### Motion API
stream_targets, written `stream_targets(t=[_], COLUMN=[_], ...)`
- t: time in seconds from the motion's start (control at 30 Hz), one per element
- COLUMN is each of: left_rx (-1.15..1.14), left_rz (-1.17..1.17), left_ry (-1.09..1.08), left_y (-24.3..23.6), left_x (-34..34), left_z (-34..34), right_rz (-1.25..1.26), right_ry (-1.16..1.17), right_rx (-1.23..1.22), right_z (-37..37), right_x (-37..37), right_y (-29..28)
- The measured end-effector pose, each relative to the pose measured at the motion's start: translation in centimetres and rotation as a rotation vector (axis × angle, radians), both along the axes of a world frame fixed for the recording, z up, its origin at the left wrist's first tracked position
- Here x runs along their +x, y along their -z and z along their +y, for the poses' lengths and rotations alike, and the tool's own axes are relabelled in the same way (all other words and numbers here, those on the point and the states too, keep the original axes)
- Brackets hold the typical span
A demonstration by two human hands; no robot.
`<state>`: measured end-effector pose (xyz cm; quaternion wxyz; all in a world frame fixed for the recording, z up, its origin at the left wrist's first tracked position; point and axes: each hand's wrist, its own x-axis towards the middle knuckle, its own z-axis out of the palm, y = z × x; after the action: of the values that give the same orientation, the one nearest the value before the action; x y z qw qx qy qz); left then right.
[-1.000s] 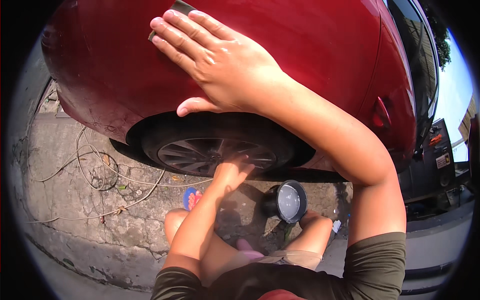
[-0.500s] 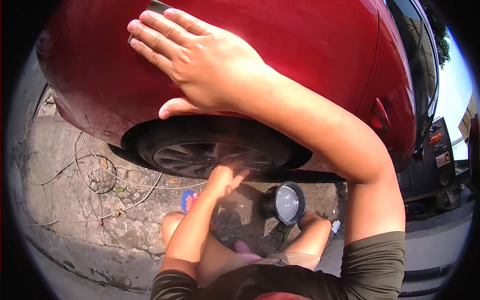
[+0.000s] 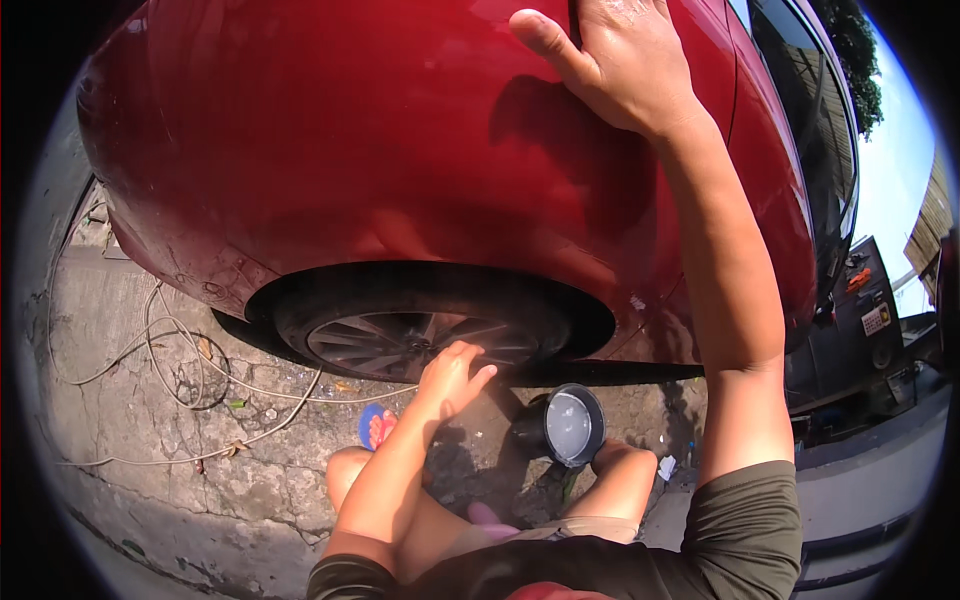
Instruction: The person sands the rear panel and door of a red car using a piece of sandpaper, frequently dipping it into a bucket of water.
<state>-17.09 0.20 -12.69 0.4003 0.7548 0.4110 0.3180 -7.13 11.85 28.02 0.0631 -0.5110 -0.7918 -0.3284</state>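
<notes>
My right hand (image 3: 630, 75) rests high on the red car's body panel (image 3: 380, 140), above the wheel arch. Its fingers run past the top edge of the view, and the thumb points left. Beside the hand shows a sliver of a dark thin sheet (image 3: 574, 22), the rest hidden under it. My left hand (image 3: 452, 382) hangs in front of the wheel (image 3: 415, 340) with the thumb apart and nothing in it. Whether it touches the wheel I cannot tell. Right of it, by my leg, a black bucket (image 3: 532, 425) holds cloudy greyish liquid.
A pale hose (image 3: 150, 462) loops over the cracked concrete at left. My foot in a blue sandal (image 3: 370, 418) is near the wheel. The car door and window (image 3: 800, 90) lie at right, beyond them a dark box-like unit (image 3: 860, 300) with an orange item on it.
My right hand has slid across the panel to the right and farther up, and its fingertips have left the view. My left hand stays by the wheel, its fingers slightly raised.
</notes>
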Motion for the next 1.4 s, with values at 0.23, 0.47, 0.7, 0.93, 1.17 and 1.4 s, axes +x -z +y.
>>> stream_targets(t=[0.23,0.47,0.7,0.93,1.17,1.4], left_rx=[0.060,-0.010,-0.050,0.016,0.031,0.033], left_rz=[-0.019,0.068,0.166,0.072,0.151,0.074], left_ry=[0.006,0.059,0.139,0.139,0.113,0.180], left_y=[0.5,0.0,-0.8,-0.5,-0.9,-0.1], left_x=[0.8,1.0,2.2,2.4,2.9,3.5], left_z=[0.4,0.2,0.6,1.3,1.8,0.7], right_rz=[-0.075,-0.114,-0.133,-0.173,-0.024,-0.011], right_ry=[-0.319,-0.319,-0.354,-0.578,-0.359,-0.295], right_rx=[0.340,0.286,0.158,-0.160,0.159,0.153], right_z=[0.6,0.1,-1.1,-3.5,-2.1,-3.9], right_x=[-0.3,2.0,1.2,0.1,2.7,5.8], right_y=[3.1,2.9,3.5,7.5,4.2,5.8])
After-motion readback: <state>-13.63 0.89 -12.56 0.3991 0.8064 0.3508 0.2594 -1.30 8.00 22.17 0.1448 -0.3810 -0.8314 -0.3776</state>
